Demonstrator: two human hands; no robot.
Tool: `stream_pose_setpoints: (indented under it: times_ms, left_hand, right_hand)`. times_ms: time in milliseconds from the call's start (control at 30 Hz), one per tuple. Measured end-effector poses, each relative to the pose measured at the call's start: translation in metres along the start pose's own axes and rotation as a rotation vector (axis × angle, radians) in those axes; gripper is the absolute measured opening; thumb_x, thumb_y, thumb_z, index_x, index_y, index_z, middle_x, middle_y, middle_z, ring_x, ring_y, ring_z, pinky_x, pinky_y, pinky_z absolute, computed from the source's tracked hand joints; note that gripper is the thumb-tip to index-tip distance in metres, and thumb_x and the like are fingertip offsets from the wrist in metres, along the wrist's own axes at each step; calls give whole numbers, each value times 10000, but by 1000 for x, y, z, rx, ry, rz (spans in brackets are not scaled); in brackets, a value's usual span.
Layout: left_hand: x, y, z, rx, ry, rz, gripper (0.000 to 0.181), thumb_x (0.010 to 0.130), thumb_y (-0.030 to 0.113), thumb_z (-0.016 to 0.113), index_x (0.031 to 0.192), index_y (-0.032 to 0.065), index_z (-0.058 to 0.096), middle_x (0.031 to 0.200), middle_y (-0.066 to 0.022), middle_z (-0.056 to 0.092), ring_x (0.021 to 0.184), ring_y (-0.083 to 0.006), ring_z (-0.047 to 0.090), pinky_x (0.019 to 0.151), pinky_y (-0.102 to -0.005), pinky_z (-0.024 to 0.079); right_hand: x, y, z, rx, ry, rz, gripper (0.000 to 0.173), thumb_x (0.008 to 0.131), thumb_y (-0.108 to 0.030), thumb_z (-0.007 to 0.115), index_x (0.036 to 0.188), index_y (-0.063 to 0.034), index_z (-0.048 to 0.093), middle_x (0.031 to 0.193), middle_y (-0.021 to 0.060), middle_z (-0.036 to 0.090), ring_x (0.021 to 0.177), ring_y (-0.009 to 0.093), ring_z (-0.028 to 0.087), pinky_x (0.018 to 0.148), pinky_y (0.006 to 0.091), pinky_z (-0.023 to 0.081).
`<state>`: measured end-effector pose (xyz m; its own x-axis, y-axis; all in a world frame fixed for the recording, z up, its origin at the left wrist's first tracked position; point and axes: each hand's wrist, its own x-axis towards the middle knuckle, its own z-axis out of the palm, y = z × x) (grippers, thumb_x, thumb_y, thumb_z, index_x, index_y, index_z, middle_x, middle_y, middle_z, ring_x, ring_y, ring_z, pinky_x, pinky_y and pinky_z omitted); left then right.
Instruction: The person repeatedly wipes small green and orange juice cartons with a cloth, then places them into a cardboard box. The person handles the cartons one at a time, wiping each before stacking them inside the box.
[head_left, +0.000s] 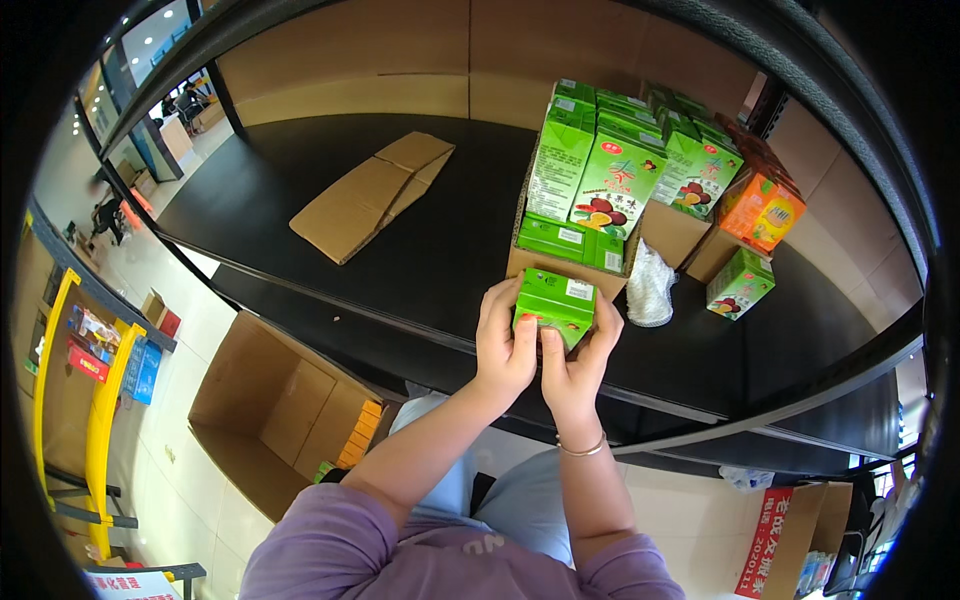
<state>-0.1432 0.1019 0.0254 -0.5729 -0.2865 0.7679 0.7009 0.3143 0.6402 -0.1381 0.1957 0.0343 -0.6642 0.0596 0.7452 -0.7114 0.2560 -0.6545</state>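
Between both palms I hold a green juice carton (556, 300), its top facing up toward me. My left hand (506, 337) grips its left side and my right hand (581, 352) its right side, thumbs on the near face. Just beyond it stands an open cardboard tray (566, 268) on the black shelf (442, 300). Green juice cartons (615, 180) with fruit pictures are stacked in that tray, some upright and a lower front row lying below them. A crumpled white cloth or glove (650, 285) lies against the tray's right side.
Farther right are more green cartons (701, 165), orange cartons (761, 206) and a single green carton (741, 283). A folded cardboard piece (375, 195) lies left on the shelf. On the floor stands an open cardboard box (262, 405) with orange packs. A black rack beam (832, 382) curves along the right.
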Motion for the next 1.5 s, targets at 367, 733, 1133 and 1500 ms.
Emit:
stream_pose_setpoints:
  times_ms: [367, 733, 1133, 1500]
  left_hand:
    - [1, 7, -4, 80, -21, -36, 308, 863, 196, 451, 1056, -43, 469, 1016, -156, 408, 940, -240, 420, 830, -321, 358]
    - [-28, 27, -13, -3, -77, 311, 386, 698, 24, 530, 1066, -9, 418, 1031, -134, 359, 920, -245, 380, 811, -346, 342]
    - [-21, 43, 82, 116, -488, 89, 417, 703, 47, 557, 1089, 33, 398, 1172, -210, 343, 1065, -373, 366, 906, -428, 312]
    - [-20, 30, 101, 334, -630, 214, 314, 631, 49, 606, 922, 91, 496, 1068, -113, 479, 1124, -297, 393, 934, -520, 226]
  right_hand:
    - [2, -6, 0, -126, 34, -35, 568, 744, -48, 595, 1231, 16, 310, 1139, 182, 367, 1039, 280, 394, 862, 351, 366]
    - [9, 16, -51, 25, 346, 25, 257, 793, 10, 493, 1046, -9, 450, 1019, 88, 455, 873, 146, 448, 776, 252, 367]
    - [46, 51, -102, -862, -399, 80, 404, 749, -149, 499, 1142, -71, 452, 1018, 150, 556, 938, 339, 511, 782, 394, 430]
    - [35, 20, -169, -813, -503, 27, 287, 661, 18, 496, 928, -54, 576, 891, 129, 593, 832, 318, 544, 740, 394, 433]
